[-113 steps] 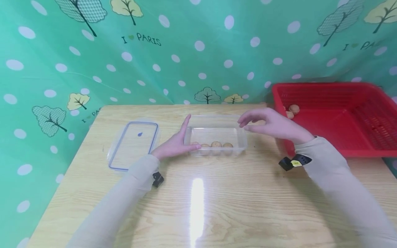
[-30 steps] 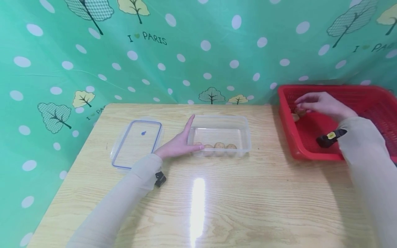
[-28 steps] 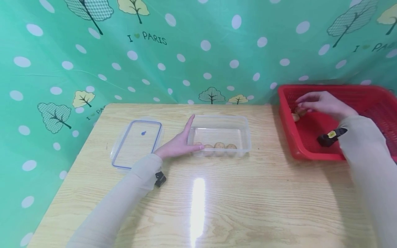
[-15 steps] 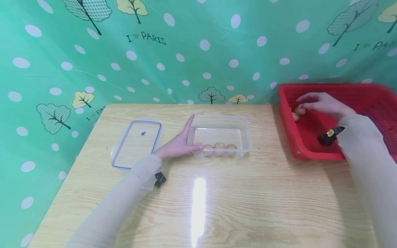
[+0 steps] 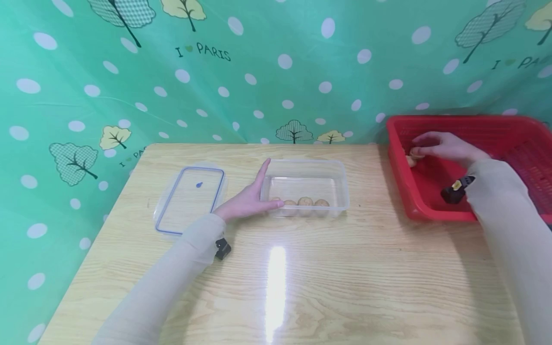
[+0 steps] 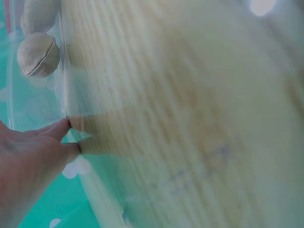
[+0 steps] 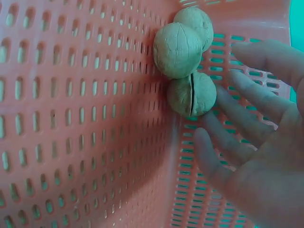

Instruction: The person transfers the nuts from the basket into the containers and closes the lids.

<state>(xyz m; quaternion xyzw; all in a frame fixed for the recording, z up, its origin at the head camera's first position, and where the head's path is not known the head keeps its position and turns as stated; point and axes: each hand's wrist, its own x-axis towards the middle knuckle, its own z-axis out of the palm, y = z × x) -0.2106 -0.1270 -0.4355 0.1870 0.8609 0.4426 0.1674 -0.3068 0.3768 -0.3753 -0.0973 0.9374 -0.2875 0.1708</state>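
Red plastic mesh surrounds our right hand (image 5: 448, 147), which reaches into the basket (image 5: 435, 211) at the 2 o'clock side of the counter (image 5: 345, 278). Three walnuts (image 7: 185, 61) sit bunched in the basket's corner, where the perforated wall meets the floor, so they cannot roll away from us. Our fingers (image 7: 237, 118) are spread and lightly curved, closing in from 3 o'clock; a fingertip seems to touch the lowest, cracked walnut (image 7: 191, 94), but nothing is gripped yet.

Our left hand (image 5: 247, 201) lies flat on the counter with straight fingers against the 9 o'clock wall of the clear box (image 5: 340, 177), steadying it so the light container stays put. The left wrist view shows those fingertips (image 6: 61, 128) pressed to the transparent wall. Inside, walnuts line up along the 6 o'clock wall (image 5: 305, 202); we count three clearly, and a fourth may hide behind the thumb.

At 9 o'clock of the box, just beside our left hand, the lid (image 5: 189, 199) rests flat on the counter, set aside so the box mouth is free.
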